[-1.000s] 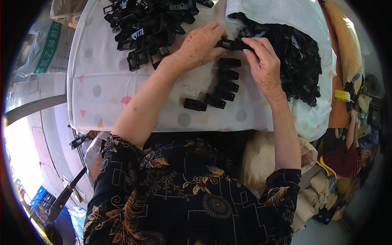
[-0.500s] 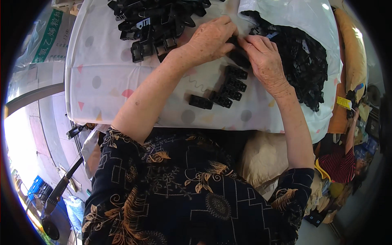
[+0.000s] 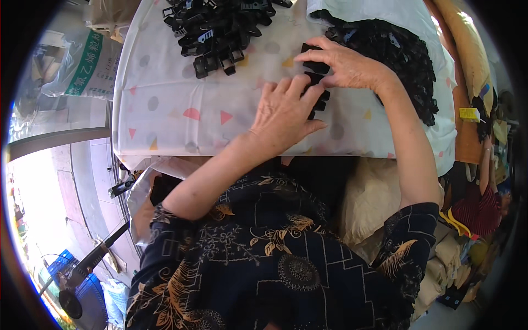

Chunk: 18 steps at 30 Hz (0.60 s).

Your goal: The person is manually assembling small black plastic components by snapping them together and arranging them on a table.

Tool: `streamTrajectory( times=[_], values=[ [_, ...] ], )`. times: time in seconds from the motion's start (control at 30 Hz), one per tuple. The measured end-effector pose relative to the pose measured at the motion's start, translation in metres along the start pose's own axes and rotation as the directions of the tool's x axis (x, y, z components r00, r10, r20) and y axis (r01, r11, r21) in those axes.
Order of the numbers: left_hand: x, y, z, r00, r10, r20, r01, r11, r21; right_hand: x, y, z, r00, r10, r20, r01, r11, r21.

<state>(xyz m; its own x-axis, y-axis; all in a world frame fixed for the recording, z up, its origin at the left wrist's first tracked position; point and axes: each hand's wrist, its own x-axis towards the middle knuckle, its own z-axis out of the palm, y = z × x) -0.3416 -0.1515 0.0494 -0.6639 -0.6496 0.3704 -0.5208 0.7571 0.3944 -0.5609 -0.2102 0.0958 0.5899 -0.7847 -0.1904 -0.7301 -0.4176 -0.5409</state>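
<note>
Small box-like black plastic parts (image 3: 317, 67) lie in a short column on the cloth-covered table, partly hidden by my hands. My right hand (image 3: 352, 66) reaches in from the right, its fingers and thumb around the far part. My left hand (image 3: 287, 107) arches over the nearer parts, fingers bent and apart, thumb stretched out to the right. Its fingertips touch or nearly touch a black part; what lies under the palm is hidden. Similar black parts form a pile (image 3: 220, 33) at the far left. A wide heap of black pieces (image 3: 399, 55) lies beside my right hand.
A patterned white cloth (image 3: 176, 99) covers the table. White sheeting (image 3: 374, 10) lies behind the right heap. A printed plastic sack (image 3: 91, 66) stands at the left, a black fan (image 3: 74, 291) at lower left. Another person's striped sleeve (image 3: 477, 212) shows at far right.
My left hand has come nearer and down over the row of black parts. My right hand has shifted slightly and spread around the far part. The whole view has shifted a little.
</note>
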Motion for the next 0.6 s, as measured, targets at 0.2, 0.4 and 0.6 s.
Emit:
streamTrajectory(
  times=[0.2, 0.4, 0.6],
  values=[
    [-0.008, 0.006, 0.018, 0.998, -0.027, -0.049, 0.033, 0.992, 0.123, 0.005, -0.006, 0.015, 0.988, 0.149, 0.034, -0.138, 0.967, -0.213],
    [-0.015, -0.008, 0.017, 0.997, 0.074, -0.032, -0.069, 0.988, 0.141, 0.009, -0.012, 0.037, 0.978, 0.179, -0.105, -0.204, 0.928, -0.312],
    [-0.010, -0.025, 0.006, 0.993, 0.122, -0.006, -0.120, 0.986, 0.112, 0.001, 0.005, 0.091, 0.785, -0.042, -0.618, -0.174, 0.943, -0.284]
  ],
)
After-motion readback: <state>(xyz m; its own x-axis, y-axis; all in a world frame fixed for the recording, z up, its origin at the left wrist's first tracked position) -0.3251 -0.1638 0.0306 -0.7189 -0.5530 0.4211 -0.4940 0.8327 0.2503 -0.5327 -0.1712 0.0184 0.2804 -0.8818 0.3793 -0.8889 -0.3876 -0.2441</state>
